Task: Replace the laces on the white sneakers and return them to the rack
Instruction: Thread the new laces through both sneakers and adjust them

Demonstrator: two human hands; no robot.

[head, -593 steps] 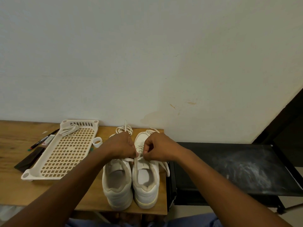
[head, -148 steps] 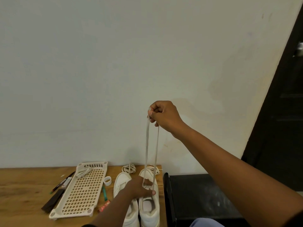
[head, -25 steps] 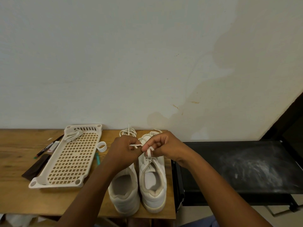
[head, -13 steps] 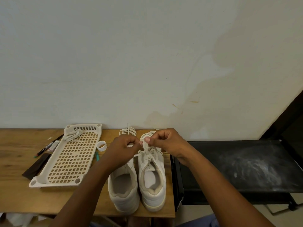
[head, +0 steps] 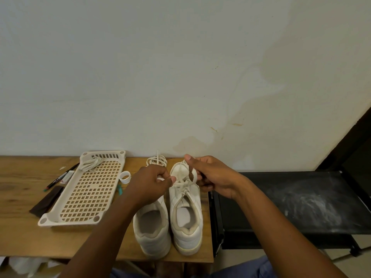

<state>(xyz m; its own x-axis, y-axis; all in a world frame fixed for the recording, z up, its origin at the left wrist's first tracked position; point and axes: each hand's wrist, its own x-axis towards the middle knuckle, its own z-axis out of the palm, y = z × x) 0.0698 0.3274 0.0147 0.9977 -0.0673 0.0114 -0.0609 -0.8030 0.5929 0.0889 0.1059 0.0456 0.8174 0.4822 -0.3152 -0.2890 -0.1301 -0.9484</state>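
Two white sneakers stand side by side, heels toward me, at the right end of the wooden table [head: 24,233]. The right sneaker [head: 186,215] carries a cream lace [head: 183,184] through its eyelets. My left hand [head: 149,184] pinches one end of that lace above the left sneaker [head: 152,229]. My right hand [head: 210,175] holds the other end, which loops over its fingers. A coiled spare lace [head: 157,160] lies behind the sneakers by the wall. Another bundled lace [head: 91,163] lies on the far end of the cream perforated rack shelf [head: 88,193].
A white tape ring [head: 125,177] and a green pen [head: 120,190] lie between rack shelf and sneakers. Pens [head: 60,177] and a dark brown strip [head: 47,201] sit left of the rack shelf. A black dusty shelf unit [head: 291,203] stands right of the table.
Over the last second both hands stayed over the right sneaker's lace; my right hand drew its lace end up and to the right, so a loop now shows over its fingers.
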